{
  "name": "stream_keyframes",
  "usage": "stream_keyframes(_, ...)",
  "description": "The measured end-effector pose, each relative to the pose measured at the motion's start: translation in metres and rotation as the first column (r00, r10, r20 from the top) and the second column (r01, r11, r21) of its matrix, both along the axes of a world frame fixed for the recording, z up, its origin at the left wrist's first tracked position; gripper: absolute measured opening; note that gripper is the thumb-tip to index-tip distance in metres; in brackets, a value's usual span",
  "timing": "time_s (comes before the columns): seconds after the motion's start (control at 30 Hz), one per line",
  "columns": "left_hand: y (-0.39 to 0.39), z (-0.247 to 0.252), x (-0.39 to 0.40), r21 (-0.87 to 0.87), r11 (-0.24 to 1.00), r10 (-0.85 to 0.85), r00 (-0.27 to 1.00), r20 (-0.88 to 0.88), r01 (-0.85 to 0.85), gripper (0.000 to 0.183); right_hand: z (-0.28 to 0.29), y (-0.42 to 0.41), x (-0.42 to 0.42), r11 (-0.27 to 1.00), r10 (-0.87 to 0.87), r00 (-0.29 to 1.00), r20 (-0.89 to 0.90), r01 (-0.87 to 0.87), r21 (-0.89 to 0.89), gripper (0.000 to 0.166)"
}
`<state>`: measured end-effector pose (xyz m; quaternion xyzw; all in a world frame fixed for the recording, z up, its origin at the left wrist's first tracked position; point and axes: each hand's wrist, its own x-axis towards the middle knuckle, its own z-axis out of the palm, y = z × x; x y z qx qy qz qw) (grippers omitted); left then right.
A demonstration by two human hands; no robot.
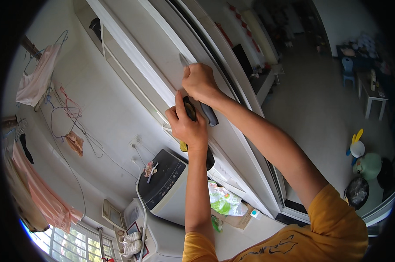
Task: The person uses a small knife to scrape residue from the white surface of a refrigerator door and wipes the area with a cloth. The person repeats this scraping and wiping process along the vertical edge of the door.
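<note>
My right hand (pixel 199 80) is closed in a fist against the pale panel of a white-framed unit. A dark grey handle (pixel 209 114) sticks out below it, and a narrow grey tip shows above, in line like one tool; the grip hides the middle. Just below and to the left, my left hand (pixel 187 126) holds a black object with a loop-shaped end (pixel 190 108), index finger pointing up. Its exact kind is not clear. Behind the left forearm a dark rounded thing (pixel 210 159) and a yellow piece (pixel 183 146) show in part.
A top-loading washing machine (pixel 164 180) stands below, a toothbrush-like item (pixel 152 173) on its lid. Plastic bags (pixel 227 199) and cardboard lie on the floor. Clothes (pixel 40 75) and wire hangers (pixel 66 108) hang at left. White sneakers (pixel 130 245) sit low. A sliding-door frame (pixel 250 131) borders a room at right.
</note>
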<state>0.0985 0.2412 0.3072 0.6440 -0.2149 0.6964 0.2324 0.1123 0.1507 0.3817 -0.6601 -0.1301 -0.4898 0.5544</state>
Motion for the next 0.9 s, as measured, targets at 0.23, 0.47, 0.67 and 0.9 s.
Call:
stream_keyframes(0.23, -0.002, 0.001, -0.001, -0.006, 1.0, 0.018, 1.0, -0.005, -0.018, 0.05, -0.002, 0.001, -0.008, 0.999, -0.02, 0.999, 0.028, 0.021, -0.048, 0.024)
stream_keyframes(0.47, 0.001, -0.001, 0.002, 0.017, 0.999, 0.032, 0.999, 0.013, -0.032, 0.06, 0.006, -0.004, -0.01, 0.977, 0.211, 0.964, -0.164, -0.202, 0.068, 0.024)
stream_keyframes(0.67, 0.003, -0.001, 0.001, 0.007, 0.999, 0.031, 0.999, 0.009, -0.031, 0.06, 0.011, -0.006, -0.025, 0.933, 0.358, 0.871, -0.336, -0.324, 0.155, 0.022)
stream_keyframes(0.9, 0.0, 0.0, -0.001, 0.013, 1.0, 0.013, 1.0, -0.001, -0.013, 0.061, 0.0, 0.002, -0.006, 0.996, 0.072, 0.997, 0.02, -0.071, -0.045, 0.014)
